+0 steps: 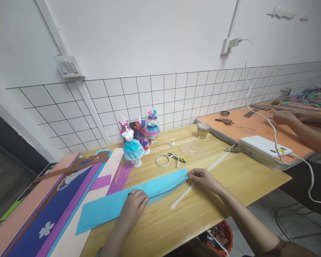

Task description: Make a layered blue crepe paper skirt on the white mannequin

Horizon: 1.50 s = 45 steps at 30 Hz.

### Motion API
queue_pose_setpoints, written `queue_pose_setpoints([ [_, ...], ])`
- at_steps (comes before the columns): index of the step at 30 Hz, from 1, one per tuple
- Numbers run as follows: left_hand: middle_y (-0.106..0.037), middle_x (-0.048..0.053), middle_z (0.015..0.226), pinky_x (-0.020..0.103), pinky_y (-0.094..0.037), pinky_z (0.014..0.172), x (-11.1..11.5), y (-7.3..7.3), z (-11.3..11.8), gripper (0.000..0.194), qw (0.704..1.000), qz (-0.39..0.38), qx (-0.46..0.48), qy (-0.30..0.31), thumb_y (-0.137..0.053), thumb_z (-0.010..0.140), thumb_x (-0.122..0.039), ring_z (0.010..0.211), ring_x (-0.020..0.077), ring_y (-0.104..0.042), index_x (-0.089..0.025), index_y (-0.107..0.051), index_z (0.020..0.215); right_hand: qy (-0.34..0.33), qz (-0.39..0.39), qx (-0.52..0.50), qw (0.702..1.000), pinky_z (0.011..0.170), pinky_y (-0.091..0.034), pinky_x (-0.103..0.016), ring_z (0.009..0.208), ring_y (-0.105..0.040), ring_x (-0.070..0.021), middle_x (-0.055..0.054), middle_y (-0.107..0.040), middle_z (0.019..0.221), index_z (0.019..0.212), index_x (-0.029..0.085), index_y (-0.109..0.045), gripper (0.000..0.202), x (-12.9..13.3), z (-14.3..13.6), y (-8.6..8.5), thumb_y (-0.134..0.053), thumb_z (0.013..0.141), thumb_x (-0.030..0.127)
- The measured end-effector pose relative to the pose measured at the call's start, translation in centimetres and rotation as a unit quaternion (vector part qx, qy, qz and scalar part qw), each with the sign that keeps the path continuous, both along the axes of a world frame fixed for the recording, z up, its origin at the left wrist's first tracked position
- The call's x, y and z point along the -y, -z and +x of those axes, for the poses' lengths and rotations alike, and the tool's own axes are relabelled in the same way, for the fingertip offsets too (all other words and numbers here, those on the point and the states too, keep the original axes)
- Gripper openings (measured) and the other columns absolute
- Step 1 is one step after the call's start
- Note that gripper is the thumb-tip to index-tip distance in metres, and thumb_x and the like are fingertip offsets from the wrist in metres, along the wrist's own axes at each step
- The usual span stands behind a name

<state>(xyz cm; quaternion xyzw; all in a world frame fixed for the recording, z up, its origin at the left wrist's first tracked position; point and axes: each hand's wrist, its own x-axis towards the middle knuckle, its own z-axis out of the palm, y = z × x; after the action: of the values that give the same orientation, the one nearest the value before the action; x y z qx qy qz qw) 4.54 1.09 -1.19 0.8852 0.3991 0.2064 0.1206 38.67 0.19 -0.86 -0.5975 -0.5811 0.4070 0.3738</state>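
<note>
A long folded strip of turquoise fabric [107, 210] lies slantwise across the wooden table, its layers parting a little along the near edge. My left hand [135, 205] presses on the middle of it with bent fingers, closed over the near edge. At the strip's right end, my right hand [202, 178] pinches the corner between thumb and fingertips. A narrow cream ribbon [182, 196] runs beneath my right hand. Just beyond the strip are a small mannequin [133, 148] in a tiered turquoise dress, a white ring of cord [162, 160] and yellow-black snips [178, 157].
Coloured fabric sheets [69, 192] are layered at left. More dressed mini mannequins [153, 125] stand by the wall. A clear plate [193, 148] and a cup [203, 130] sit further back. Another person's hands [286, 117] are over the orange table, near a white corded box [266, 146].
</note>
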Motion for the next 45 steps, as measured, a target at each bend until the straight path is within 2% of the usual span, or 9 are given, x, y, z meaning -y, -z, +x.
queue_pose_setpoints([
  [12,-0.068,0.004,0.088,0.034,-0.043,0.078,-0.1,0.1,-0.1,0.025,0.999,-0.025,0.045,-0.014,-0.041,0.091,-0.024,0.087,0.0188,-0.059,-0.020,-0.063,0.083,0.044,-0.007,-0.128,0.991,0.063,-0.044,-0.029,0.060,-0.056,-0.0135,0.001,-0.058,0.066,0.087,0.016,-0.061,0.038,0.6,-0.4,-0.2,-0.069,0.063,0.044],
  [17,-0.068,0.005,0.089,0.034,-0.044,0.078,-0.3,0.3,-0.2,0.026,0.997,-0.038,0.059,-0.028,-0.040,0.091,-0.026,0.087,0.0189,-0.060,-0.020,-0.064,0.083,0.057,-0.002,-0.156,0.986,0.062,-0.043,-0.026,0.063,-0.055,-0.0120,0.002,-0.056,0.068,0.109,0.016,-0.055,0.051,1.0,-0.5,-0.1,-0.070,0.064,0.034],
  [24,-0.070,0.005,0.089,0.034,-0.046,0.078,-0.9,1.1,-0.5,0.028,0.993,-0.050,0.088,-0.062,-0.040,0.091,-0.028,0.086,0.0194,-0.061,-0.019,-0.066,0.087,0.080,-0.015,-0.182,0.980,0.050,-0.039,-0.024,0.054,-0.055,-0.0118,0.005,-0.051,0.063,0.134,0.013,-0.037,0.077,1.5,-0.2,1.0,-0.069,0.066,0.031],
  [28,-0.070,0.004,0.090,0.033,-0.046,0.079,-0.9,1.3,-0.6,0.028,0.990,-0.060,0.100,-0.076,-0.040,0.091,-0.030,0.087,0.0191,-0.062,-0.019,-0.066,0.089,0.093,-0.020,-0.119,0.988,0.049,-0.041,-0.024,0.054,-0.053,-0.0116,0.003,-0.054,0.067,0.133,0.013,-0.040,0.072,1.7,-0.2,1.7,-0.066,0.068,0.030],
  [31,-0.070,0.004,0.091,0.033,-0.047,0.079,-0.8,1.4,-0.7,0.027,0.991,-0.053,0.102,-0.074,-0.041,0.091,-0.029,0.087,0.0188,-0.062,-0.019,-0.066,0.090,0.092,-0.002,-0.023,0.996,0.051,-0.045,-0.025,0.061,-0.057,-0.0133,-0.005,-0.061,0.085,0.130,0.015,-0.043,0.064,1.6,0.1,1.9,-0.062,0.072,0.032],
  [34,-0.070,0.005,0.090,0.034,-0.047,0.078,-0.7,1.7,-0.7,0.025,0.993,-0.024,0.097,-0.060,-0.042,0.090,-0.025,0.087,0.0185,-0.062,-0.018,-0.066,0.091,0.107,0.071,0.093,0.987,0.059,-0.051,-0.031,0.067,-0.059,-0.0159,-0.011,-0.059,0.102,0.127,0.017,-0.048,0.055,1.1,0.6,1.7,-0.057,0.076,0.034],
  [36,-0.070,0.005,0.090,0.034,-0.048,0.079,-0.6,1.8,-0.6,0.022,0.994,-0.005,0.094,-0.055,-0.044,0.089,-0.022,0.087,0.0187,-0.062,-0.017,-0.065,0.093,0.113,0.146,0.166,0.969,0.070,-0.053,-0.037,0.080,-0.061,-0.0205,-0.014,-0.055,0.110,0.129,0.018,-0.048,0.054,0.4,0.9,1.3,-0.055,0.077,0.032],
  [40,-0.070,0.006,0.090,0.034,-0.048,0.078,-0.6,2.0,-0.5,0.019,0.995,0.012,0.086,-0.049,-0.048,0.086,-0.017,0.088,0.0189,-0.062,-0.017,-0.065,0.094,0.049,0.248,0.290,0.923,0.094,-0.044,-0.046,0.115,-0.050,-0.0285,-0.014,-0.049,0.125,0.131,0.022,-0.046,0.053,-1.3,0.5,0.6,-0.053,0.078,0.025],
  [45,-0.069,0.005,0.088,0.033,-0.049,0.077,-0.6,2.1,-0.4,0.019,0.996,0.028,0.076,-0.041,-0.048,0.086,-0.015,0.086,0.0178,-0.062,-0.017,-0.064,0.094,-0.056,0.255,0.315,0.913,0.096,-0.042,-0.047,0.116,-0.051,-0.0294,-0.013,-0.059,0.119,0.107,0.020,-0.066,0.036,-2.5,-0.6,0.7,-0.052,0.074,0.014],
])
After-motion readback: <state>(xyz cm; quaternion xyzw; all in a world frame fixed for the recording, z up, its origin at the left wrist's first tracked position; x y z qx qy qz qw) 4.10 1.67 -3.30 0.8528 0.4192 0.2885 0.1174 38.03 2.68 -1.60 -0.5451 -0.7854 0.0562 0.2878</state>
